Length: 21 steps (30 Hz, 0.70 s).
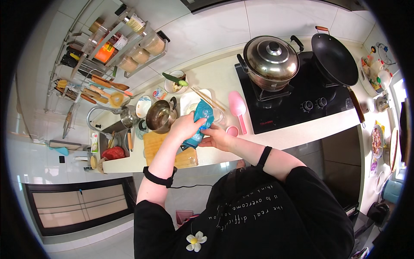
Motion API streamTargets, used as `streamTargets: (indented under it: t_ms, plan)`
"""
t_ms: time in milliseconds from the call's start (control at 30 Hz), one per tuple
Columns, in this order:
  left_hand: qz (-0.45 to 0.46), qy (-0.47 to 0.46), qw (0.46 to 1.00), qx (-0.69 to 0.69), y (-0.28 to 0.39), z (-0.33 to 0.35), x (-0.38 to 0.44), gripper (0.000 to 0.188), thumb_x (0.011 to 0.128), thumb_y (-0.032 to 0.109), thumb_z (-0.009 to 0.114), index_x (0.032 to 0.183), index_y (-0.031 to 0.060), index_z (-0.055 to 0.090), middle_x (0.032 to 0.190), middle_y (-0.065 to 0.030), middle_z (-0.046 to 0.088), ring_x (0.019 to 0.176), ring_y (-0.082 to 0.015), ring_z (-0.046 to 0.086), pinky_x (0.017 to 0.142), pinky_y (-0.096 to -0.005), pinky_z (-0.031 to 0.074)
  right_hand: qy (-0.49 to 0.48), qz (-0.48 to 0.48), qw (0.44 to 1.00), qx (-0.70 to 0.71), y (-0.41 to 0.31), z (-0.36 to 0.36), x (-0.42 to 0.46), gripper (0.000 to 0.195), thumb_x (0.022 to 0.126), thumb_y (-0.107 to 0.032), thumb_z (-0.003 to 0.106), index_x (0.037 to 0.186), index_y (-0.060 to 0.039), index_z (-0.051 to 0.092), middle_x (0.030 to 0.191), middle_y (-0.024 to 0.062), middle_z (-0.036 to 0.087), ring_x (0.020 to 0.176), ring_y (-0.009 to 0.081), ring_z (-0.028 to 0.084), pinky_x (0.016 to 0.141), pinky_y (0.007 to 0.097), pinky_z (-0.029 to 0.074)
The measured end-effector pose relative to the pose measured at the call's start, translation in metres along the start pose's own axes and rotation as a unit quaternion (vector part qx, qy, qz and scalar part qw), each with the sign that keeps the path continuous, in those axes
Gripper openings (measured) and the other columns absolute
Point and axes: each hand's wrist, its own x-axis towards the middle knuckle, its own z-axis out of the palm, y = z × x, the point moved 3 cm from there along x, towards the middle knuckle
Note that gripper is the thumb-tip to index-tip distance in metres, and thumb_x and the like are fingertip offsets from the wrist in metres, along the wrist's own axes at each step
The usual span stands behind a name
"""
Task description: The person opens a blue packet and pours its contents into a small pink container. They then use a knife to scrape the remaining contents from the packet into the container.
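Observation:
Both of my hands hold a blue plastic packet [204, 113] with printing on it, above the counter's front part. My left hand [185, 127] grips its left side with the thumb across the front. My right hand [217, 138] pinches the packet's lower right side between thumb and fingers. Underneath lies a wooden cutting board [156, 147], and part of a dark knife [183, 148] shows beside the packet. Behind the packet is a white plate [204, 94], partly hidden, with wooden chopsticks [213, 101] across it. A clear glass container [220, 116] stands just right of the packet.
A steel pot [161, 115] is left of my hands; a sink [124, 150] lies farther left. To the right are a pink scoop [238, 108] and a pink round container [232, 131]. The black cooktop [275, 113] bears a lidded steamer pot [271, 64] and a wok [334, 58].

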Motion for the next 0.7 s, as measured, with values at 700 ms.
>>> streamTargets:
  t_ms: [700]
  plan:
    - [-0.040,-0.080,0.992,0.089,0.020,-0.026,0.013,0.071,0.089,0.063,0.045,0.115,-0.0005,0.063,0.108,-0.0233,0.067,0.100,-0.0364,0.065,0.087,-0.0428,0.051,0.057,0.047,0.997,0.030,-0.004,0.010,-0.001,0.056,0.104,-0.052,0.021,0.137,-0.0093,0.034,0.125,0.0189,0.056,0.108,0.0365,0.063,0.095,0.0494,0.052]
